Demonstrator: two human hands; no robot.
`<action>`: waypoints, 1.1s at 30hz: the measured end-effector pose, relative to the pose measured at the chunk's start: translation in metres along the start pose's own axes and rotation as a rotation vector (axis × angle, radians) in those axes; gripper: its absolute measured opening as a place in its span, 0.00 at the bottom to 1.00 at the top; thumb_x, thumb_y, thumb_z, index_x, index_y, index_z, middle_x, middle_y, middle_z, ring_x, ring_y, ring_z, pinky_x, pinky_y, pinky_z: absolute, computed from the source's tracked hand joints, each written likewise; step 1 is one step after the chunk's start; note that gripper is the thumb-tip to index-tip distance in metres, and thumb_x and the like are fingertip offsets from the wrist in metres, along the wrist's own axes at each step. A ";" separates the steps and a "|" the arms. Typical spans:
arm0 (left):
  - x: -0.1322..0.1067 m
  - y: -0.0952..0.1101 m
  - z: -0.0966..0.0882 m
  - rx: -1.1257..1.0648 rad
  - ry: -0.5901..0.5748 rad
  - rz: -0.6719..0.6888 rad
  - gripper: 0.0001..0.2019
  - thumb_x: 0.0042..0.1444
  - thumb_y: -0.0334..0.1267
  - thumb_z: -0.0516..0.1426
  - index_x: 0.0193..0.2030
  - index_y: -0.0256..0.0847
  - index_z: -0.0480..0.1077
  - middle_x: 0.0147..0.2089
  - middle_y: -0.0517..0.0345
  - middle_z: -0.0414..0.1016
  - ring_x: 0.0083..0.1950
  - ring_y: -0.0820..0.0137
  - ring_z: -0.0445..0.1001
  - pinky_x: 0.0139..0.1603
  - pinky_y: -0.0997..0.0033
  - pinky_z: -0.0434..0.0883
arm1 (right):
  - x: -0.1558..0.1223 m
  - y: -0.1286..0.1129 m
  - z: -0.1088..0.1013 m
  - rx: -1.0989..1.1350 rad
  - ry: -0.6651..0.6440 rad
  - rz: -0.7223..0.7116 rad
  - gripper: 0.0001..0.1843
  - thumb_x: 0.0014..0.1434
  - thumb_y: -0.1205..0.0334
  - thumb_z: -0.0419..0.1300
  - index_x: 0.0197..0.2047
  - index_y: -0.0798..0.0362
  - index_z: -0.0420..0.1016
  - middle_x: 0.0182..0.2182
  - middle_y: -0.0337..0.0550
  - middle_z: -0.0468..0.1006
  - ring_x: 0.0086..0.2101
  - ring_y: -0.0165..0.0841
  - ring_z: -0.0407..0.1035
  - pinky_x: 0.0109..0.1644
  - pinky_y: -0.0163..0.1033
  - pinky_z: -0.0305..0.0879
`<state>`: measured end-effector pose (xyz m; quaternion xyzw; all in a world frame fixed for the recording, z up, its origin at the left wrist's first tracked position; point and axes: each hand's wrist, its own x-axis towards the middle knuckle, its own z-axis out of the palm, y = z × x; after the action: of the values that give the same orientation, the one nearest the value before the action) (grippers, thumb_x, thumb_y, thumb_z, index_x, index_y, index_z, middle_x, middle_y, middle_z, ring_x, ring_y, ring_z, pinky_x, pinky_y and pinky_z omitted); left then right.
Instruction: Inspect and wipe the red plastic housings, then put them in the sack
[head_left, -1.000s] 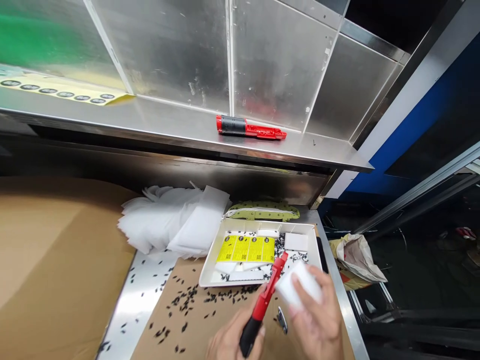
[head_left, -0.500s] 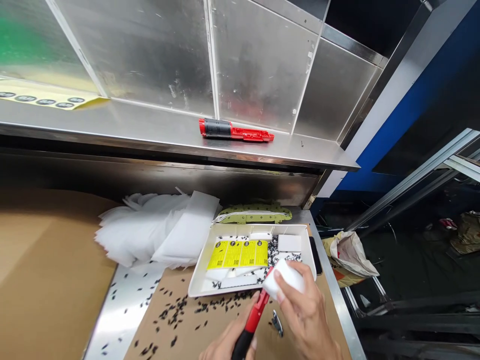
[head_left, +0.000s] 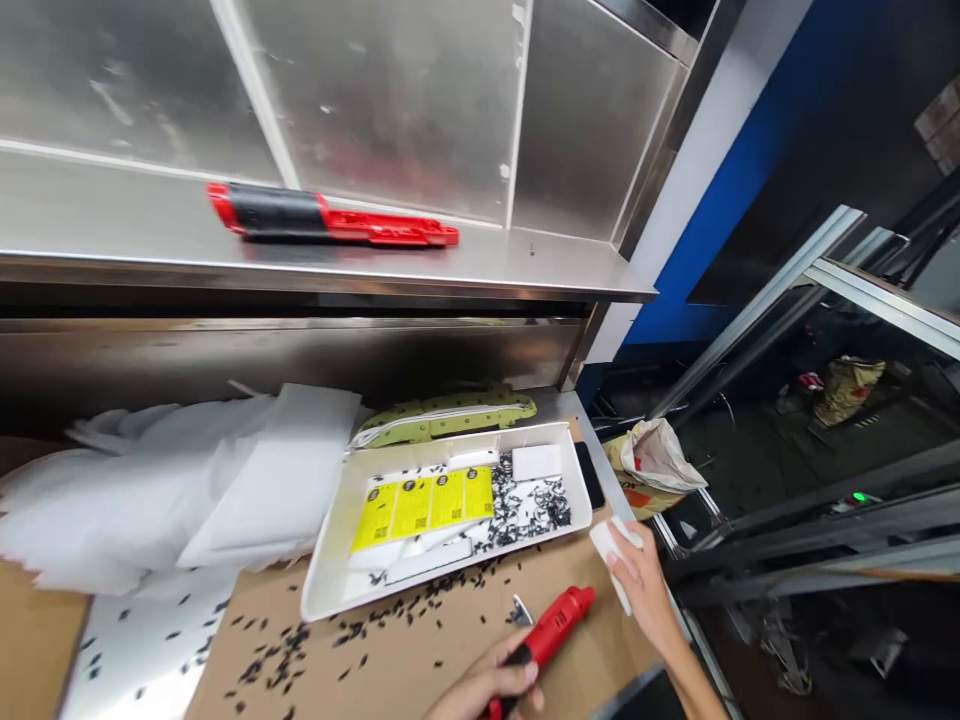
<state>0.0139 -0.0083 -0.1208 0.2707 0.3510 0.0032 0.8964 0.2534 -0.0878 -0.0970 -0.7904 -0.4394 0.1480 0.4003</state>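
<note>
Red tool (head_left: 546,637) lies low on the cardboard (head_left: 420,650) w/ its tip toward the tray (head_left: 330,570), left hand (head_left: 487,690) wrapped round its black handle, grip closed on it. Right hand (head_left: 645,585) is out at the tabletop's right edge, fingers curled over a white foam block (head_left: 609,545), grip shut on that. Small metal bit (head_left: 520,612) sits just beside the tool tip. Tray holds yellow labels (head_left: 424,500), a heap of small black parts (head_left: 529,500) & another white block (head_left: 536,462). More black parts are scattered over cardboard & bare metal, so by the look plenty of loose bits aren't in the tray yet; can't tell how much is done. White foam sheets (head_left: 225,490) piled left of tray. 2nd red tool (head_left: 330,215) up on shelf (head_left: 112,225), not in hand
</note>
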 end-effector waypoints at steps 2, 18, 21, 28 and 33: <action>0.019 -0.005 0.004 -0.042 0.005 -0.035 0.42 0.44 0.38 0.65 0.67 0.35 0.55 0.26 0.54 0.77 0.21 0.75 0.72 0.16 0.85 0.62 | -0.033 0.021 0.008 -0.011 0.026 0.069 0.25 0.66 0.47 0.48 0.56 0.48 0.74 0.51 0.50 0.68 0.52 0.38 0.70 0.49 0.36 0.72; 0.038 -0.011 0.001 -0.215 0.106 -0.176 0.37 0.51 0.26 0.59 0.68 0.35 0.53 0.24 0.54 0.75 0.17 0.76 0.70 0.15 0.87 0.65 | -0.065 0.021 0.052 -0.236 -0.032 0.076 0.23 0.63 0.66 0.49 0.56 0.39 0.73 0.56 0.48 0.66 0.53 0.43 0.67 0.53 0.48 0.70; 0.039 -0.011 0.000 -0.238 0.093 -0.168 0.37 0.51 0.25 0.59 0.68 0.36 0.52 0.24 0.56 0.73 0.18 0.76 0.71 0.15 0.87 0.66 | -0.068 0.018 0.048 -0.261 -0.049 0.055 0.23 0.63 0.67 0.49 0.56 0.40 0.73 0.55 0.48 0.66 0.52 0.41 0.69 0.50 0.44 0.72; 0.041 -0.013 -0.004 -0.283 0.072 -0.180 0.38 0.50 0.25 0.61 0.67 0.36 0.53 0.24 0.55 0.74 0.19 0.73 0.74 0.15 0.87 0.66 | -0.065 0.017 0.049 -0.292 -0.066 0.032 0.24 0.61 0.70 0.50 0.56 0.40 0.74 0.55 0.48 0.67 0.51 0.40 0.69 0.51 0.45 0.71; 0.042 -0.012 -0.006 -0.324 0.028 -0.197 0.37 0.49 0.26 0.62 0.66 0.35 0.56 0.24 0.54 0.75 0.20 0.72 0.75 0.16 0.86 0.67 | -0.067 0.018 0.054 -0.308 -0.017 0.058 0.24 0.62 0.69 0.48 0.57 0.42 0.73 0.55 0.50 0.68 0.53 0.42 0.69 0.52 0.45 0.72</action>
<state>0.0393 -0.0070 -0.1567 0.0870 0.3832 -0.0242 0.9193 0.1940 -0.1211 -0.1528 -0.8536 -0.4371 0.0970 0.2662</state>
